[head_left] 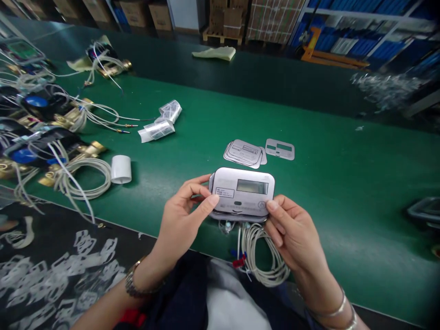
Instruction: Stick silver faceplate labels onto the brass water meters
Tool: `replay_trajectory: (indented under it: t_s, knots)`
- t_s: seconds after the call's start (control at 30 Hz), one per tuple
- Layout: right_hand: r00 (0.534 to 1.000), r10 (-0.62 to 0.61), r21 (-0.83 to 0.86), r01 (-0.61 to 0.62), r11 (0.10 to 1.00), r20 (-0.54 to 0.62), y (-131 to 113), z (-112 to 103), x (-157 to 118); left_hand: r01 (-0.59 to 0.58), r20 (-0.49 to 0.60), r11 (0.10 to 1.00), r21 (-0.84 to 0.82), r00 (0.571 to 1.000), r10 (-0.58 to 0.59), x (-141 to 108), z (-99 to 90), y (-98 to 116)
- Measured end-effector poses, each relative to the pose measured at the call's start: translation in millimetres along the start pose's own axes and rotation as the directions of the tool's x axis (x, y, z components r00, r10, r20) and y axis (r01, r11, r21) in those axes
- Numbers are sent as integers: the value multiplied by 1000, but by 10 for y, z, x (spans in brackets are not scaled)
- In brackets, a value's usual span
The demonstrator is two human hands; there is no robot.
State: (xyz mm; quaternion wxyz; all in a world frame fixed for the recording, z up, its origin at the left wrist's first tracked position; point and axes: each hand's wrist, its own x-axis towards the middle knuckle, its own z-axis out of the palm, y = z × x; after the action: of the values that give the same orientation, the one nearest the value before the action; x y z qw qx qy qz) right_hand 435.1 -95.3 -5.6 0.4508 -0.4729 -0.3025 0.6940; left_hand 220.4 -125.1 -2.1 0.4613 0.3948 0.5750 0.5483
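Between both hands I see a grey meter display unit (252,201) with a small LCD window and a printed face panel. My left hand (187,208) is closed on its left side, the thumb pressed on the face by a small printed label. At the lower right corner, my right hand (292,224) grips the unit between thumb and fingers. A coiled grey cable (266,259) with a red tag hangs below it over the table edge. Beyond the unit lie a stack of face panels (244,153) and one single panel (280,149).
Brass-fitted meters with coiled cables (62,137) crowd the left of the green table (330,192). A white roll (121,169) and strips of labels (160,123) lie nearby. White scraps (62,275) litter the floor at lower left. A dark unit (424,211) sits at the right edge.
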Motion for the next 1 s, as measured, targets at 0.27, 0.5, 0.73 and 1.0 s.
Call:
replay_trajectory:
  t_s: [0.27, 0.5, 0.73, 1.0]
  knots:
    - [991, -113, -246, 94, 965, -66, -11, 7, 10, -56, -17, 981, 188, 998, 60, 45, -7, -3]
    - [984, -169, -364, 136, 921, -58, -11, -24, 4, -44, 6, 981, 187, 999, 44, 37, -55, -14]
    - [979, -198, -394, 167, 904, -38, -2, -42, -13, -77, 31, 971, 228, 997, 72, 21, -70, -11]
    - [978, -203, -400, 166, 901, -51, 0, -36, -24, -117, 23, 954, 276, 993, 115, 16, -64, -23]
